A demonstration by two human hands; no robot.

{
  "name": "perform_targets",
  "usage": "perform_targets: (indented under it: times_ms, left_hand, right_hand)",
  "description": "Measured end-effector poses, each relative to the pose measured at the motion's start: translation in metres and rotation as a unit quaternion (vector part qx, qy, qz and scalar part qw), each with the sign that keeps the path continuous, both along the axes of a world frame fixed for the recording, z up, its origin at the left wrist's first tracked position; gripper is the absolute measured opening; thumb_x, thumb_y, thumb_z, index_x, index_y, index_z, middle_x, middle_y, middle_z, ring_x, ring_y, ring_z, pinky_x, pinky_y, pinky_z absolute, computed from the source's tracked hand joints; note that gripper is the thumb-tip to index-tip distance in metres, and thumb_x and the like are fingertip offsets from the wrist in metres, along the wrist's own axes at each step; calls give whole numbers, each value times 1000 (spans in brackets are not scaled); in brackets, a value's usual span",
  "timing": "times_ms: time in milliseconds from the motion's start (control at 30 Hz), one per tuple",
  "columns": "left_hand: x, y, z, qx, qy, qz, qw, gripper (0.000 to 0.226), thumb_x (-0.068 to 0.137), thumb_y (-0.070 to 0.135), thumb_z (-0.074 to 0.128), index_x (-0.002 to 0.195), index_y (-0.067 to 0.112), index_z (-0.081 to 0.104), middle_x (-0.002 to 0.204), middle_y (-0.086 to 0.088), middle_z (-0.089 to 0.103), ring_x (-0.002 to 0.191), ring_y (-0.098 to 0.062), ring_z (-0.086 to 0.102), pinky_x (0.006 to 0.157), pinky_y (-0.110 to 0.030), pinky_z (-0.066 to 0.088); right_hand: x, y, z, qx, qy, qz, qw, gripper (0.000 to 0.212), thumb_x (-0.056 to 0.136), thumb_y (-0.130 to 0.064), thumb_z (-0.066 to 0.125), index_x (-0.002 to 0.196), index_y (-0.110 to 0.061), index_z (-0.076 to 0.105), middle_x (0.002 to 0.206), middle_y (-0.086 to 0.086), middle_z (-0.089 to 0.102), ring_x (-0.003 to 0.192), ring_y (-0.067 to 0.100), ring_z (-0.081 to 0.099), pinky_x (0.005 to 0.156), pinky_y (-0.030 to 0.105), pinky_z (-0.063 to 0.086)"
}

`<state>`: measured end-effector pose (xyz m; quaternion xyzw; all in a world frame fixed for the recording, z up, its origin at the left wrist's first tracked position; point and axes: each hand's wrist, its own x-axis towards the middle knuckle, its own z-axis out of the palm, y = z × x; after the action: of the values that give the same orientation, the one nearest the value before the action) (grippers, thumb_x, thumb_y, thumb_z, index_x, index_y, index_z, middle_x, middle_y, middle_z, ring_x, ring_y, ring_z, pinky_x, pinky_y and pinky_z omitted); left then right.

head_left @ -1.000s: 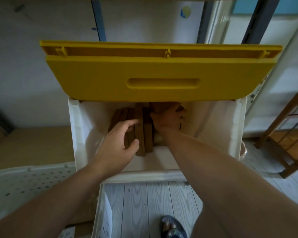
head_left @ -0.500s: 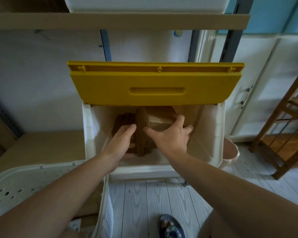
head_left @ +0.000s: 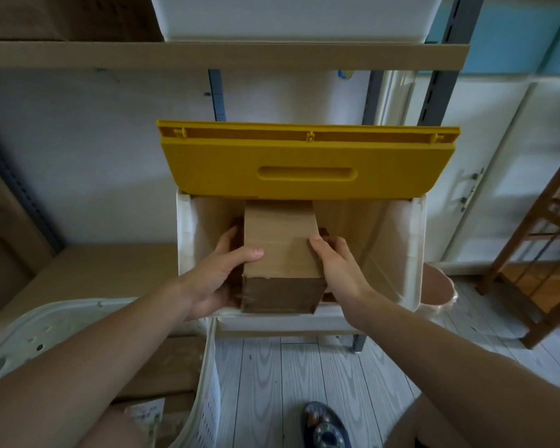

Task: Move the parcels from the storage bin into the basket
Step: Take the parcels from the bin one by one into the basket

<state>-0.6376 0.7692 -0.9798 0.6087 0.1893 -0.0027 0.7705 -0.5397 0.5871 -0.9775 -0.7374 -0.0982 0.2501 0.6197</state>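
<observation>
You have a brown cardboard parcel [head_left: 283, 250] held between your two hands, and it sits in the open mouth of the white storage bin [head_left: 413, 253]. Your left hand [head_left: 214, 279] grips the left side of the box, with the thumb lying across the top and the other fingers tucked down behind that side. Your right hand [head_left: 340, 270] grips the right side, thumb on the top edge and fingers wrapped around the side of the box. The near end of the parcel is right above the front wall of the bin, and its far end reaches back under the yellow lid [head_left: 307, 163]. That lid is flipped up, just behind and above your hands. Down beside your left hand, darker brown parcels [head_left: 235, 279] show inside the bin, and another bit peeks out below your right hand; you cannot tell how many there are. The white basket [head_left: 46, 331] with holes in it is below your left arm, near you and lower than the box. A foot in a sandal [head_left: 325, 428] stands on the pale wood floor [head_left: 304, 367], below your hands.
</observation>
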Motion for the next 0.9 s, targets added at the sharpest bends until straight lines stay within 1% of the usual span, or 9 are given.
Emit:
perform_targets:
  times_ms: [67, 133, 200, 300, 367, 433, 500, 700, 900]
  left_hand:
    - [-14, 7, 0, 20, 7, -38, 999, 124, 48, 31, 94, 148, 58, 26, 138, -5, 59, 119, -35, 63, 89, -62, 56]
    - [-30, 14, 0, 33, 4, -82, 996, 136, 41, 28, 102, 146, 65, 22, 140, -4, 59, 121, -35, 64, 99, -69, 47]
    - [-45, 18, 2, 36, -4, -111, 993, 140, 39, 27, 104, 144, 68, 21, 135, -4, 65, 122, -32, 65, 103, -67, 45]
    - [-66, 25, 7, 50, -29, -116, 992, 137, 38, 30, 104, 143, 64, 22, 128, 1, 69, 121, -26, 66, 95, -54, 56]
    - [-79, 31, 8, 65, -62, -112, 990, 129, 46, 37, 101, 143, 65, 20, 134, 3, 66, 125, -25, 62, 96, -50, 56]
    - [-90, 35, 9, 95, -80, -83, 989, 117, 51, 46, 98, 137, 72, 24, 140, 7, 61, 129, -22, 59, 101, -49, 53]
    - [-100, 38, 10, 139, -100, -53, 984, 105, 56, 43, 94, 130, 76, 27, 137, 13, 60, 128, -17, 59, 100, -44, 54]
    - [-137, 55, 16, 191, -166, 41, 967, 99, 67, 32, 76, 146, 53, 21, 135, 12, 58, 123, -12, 61, 89, -30, 57]
    - [-167, 81, 14, 203, -186, 166, 947, 110, 61, 52, 88, 149, 43, 24, 141, 4, 54, 123, -14, 61, 89, -30, 57]
  right_hand:
    - [-2, 3, 2, 59, 87, 32, 994, 41, 99, -56, 53, 129, -30, 49, 123, 3, 61, 112, 24, 61, 105, 50, 49]
    - [-2, 4, 2, 70, 93, 64, 991, 50, 92, -60, 61, 132, -32, 49, 124, 2, 63, 114, 25, 63, 104, 51, 50]
    - [-7, 5, 5, 84, 66, 99, 989, 55, 89, -61, 64, 133, -31, 48, 124, 1, 65, 111, 22, 67, 98, 45, 55]
    - [-19, 9, 8, 115, 21, 143, 983, 59, 85, -57, 66, 132, -30, 45, 122, -1, 67, 97, 11, 72, 76, 29, 59]
    - [-28, 16, 12, 145, -1, 168, 975, 63, 81, -58, 69, 131, -30, 44, 123, 0, 65, 94, 9, 73, 73, 24, 59]
    - [-36, 26, 11, 164, -39, 179, 969, 59, 84, -57, 71, 128, -32, 43, 127, 1, 62, 99, 8, 72, 77, 24, 60]
    - [-47, 39, 9, 181, -75, 186, 963, 52, 84, -57, 59, 127, -33, 42, 127, 0, 59, 101, 4, 69, 77, 21, 58]
    - [-71, 90, 8, 221, -109, 198, 949, 57, 88, -56, 50, 135, -25, 41, 125, -5, 57, 98, -5, 67, 77, 16, 55]
    - [-97, 143, 17, 232, -80, 234, 941, 52, 95, -53, 53, 138, -26, 43, 115, -3, 64, 89, -3, 70, 72, 17, 56]
